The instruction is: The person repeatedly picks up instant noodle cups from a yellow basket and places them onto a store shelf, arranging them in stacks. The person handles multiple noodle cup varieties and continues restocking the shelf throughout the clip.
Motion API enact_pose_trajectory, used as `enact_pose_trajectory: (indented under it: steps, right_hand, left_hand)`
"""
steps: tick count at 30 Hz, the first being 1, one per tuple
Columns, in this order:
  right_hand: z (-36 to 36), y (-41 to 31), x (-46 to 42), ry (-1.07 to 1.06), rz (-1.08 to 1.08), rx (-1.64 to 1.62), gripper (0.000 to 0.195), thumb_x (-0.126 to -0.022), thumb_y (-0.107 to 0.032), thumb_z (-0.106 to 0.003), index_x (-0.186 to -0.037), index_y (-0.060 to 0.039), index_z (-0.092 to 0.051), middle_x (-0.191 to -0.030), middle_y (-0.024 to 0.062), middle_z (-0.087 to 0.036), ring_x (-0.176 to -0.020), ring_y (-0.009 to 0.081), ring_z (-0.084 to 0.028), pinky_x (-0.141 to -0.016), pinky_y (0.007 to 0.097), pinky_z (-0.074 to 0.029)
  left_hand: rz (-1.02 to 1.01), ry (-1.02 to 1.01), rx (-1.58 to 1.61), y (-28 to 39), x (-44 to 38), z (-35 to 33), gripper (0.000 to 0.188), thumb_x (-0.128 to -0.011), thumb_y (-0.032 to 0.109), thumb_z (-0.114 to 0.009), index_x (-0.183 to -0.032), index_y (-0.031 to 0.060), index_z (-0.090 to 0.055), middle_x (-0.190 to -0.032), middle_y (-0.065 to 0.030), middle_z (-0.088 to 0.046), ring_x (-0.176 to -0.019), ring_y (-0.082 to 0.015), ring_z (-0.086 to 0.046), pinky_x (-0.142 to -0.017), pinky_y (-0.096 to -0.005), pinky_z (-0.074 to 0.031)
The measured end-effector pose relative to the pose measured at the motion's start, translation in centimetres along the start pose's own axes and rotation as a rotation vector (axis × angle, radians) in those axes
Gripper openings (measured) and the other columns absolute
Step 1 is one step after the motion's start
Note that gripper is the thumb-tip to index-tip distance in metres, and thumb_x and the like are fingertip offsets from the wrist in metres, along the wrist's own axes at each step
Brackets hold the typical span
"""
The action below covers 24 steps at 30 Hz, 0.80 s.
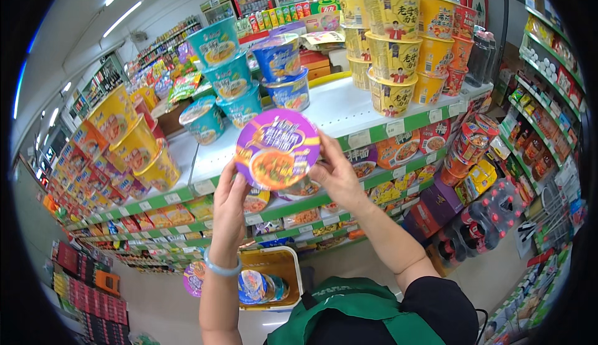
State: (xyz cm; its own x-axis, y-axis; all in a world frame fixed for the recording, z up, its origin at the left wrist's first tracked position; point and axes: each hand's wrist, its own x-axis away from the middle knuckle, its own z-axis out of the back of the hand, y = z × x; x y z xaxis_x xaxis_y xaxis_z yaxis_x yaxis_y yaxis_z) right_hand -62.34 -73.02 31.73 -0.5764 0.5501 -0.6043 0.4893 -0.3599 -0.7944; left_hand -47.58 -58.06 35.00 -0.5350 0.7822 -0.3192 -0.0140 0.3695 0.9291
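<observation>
My left hand (232,191) and my right hand (335,172) hold a purple-lidded instant noodle container (277,149) between them, its printed lid facing me. It is held above the front edge of the white top shelf (327,116). Behind it stand teal noodle cups (227,81) in stacks and two stacked blue cups (286,93). Farther right are tall stacks of pale yellow cups (393,50) and orange-yellow cups (432,60). Yellow cups (142,135) are stacked on the left part of the shelf.
Below, a yellow basket (299,270) on the floor holds blue and teal cups; another purple-lidded container (194,278) shows beside it. Packs of dark bottles (481,223) stand on the floor at right, near a purple box (439,200). More stocked shelves (544,107) line the right side.
</observation>
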Motion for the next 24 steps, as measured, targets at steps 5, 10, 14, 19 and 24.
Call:
enact_pose_trajectory:
  steps: [5, 10, 14, 19, 24]
  right_hand:
    - [7.5, 1.0, -5.0, 0.077, -0.094, -0.047, 0.070, -0.092, -0.040, -0.047, -0.144, -0.0078, -0.014, -0.135, 0.0127, -0.037, -0.124, 0.0217, -0.036, -0.103, 0.0343, -0.030]
    - [13.6, 2.2, -7.7, 0.109, -0.087, -0.021, 0.057, -0.097, -0.025, -0.041, -0.144, -0.0066, -0.015, -0.138, 0.0117, -0.037, -0.125, 0.0194, -0.037, -0.101, 0.0303, -0.032]
    - [16.0, 4.9, -8.1, 0.119, -0.031, 0.122, 0.054, -0.096, -0.018, -0.041, -0.142, -0.0020, -0.017, -0.136, 0.0149, -0.039, -0.123, 0.0197, -0.040, -0.100, 0.0286, -0.031]
    - [16.7, 5.5, -7.2, 0.114, 0.021, 0.572, 0.054, -0.093, -0.018, -0.046, -0.140, -0.0001, -0.023, -0.130, 0.0237, -0.042, -0.121, 0.0313, -0.043, -0.099, 0.0345, -0.034]
    - [16.6, 3.5, -5.2, 0.112, 0.074, 0.805, 0.044, -0.089, -0.011, -0.050, -0.128, 0.0077, -0.037, -0.118, 0.0266, -0.051, -0.111, 0.0380, -0.050, -0.092, 0.0409, -0.041]
  left_hand:
    - [0.006, -0.145, -0.021, -2.0, -9.0, -6.6, 0.046, -0.098, 0.024, -0.036, -0.141, 0.0093, -0.026, -0.131, -0.0058, -0.042, -0.117, -0.0180, -0.044, -0.097, -0.0360, -0.038]
    - [0.075, -0.260, -0.029, -5.5, -14.4, -10.5, 0.054, -0.098, 0.033, -0.038, -0.144, 0.0164, -0.017, -0.136, -0.0034, -0.035, -0.116, -0.0182, -0.040, -0.099, -0.0359, -0.035]
    - [0.181, -0.213, -0.102, -7.2, -16.0, -12.1, 0.055, -0.097, 0.040, -0.035, -0.144, 0.0192, -0.017, -0.139, -0.0050, -0.033, -0.122, -0.0245, -0.036, -0.098, -0.0432, -0.034]
    - [0.232, -0.196, -0.089, -8.8, -16.6, -12.3, 0.054, -0.097, 0.044, -0.032, -0.143, 0.0196, -0.020, -0.139, -0.0055, -0.033, -0.122, -0.0260, -0.038, -0.097, -0.0449, -0.036]
    - [0.240, -0.183, -0.115, -9.1, -16.6, -12.3, 0.054, -0.097, 0.044, -0.028, -0.142, 0.0138, -0.023, -0.139, -0.0069, -0.035, -0.122, -0.0250, -0.040, -0.097, -0.0445, -0.037]
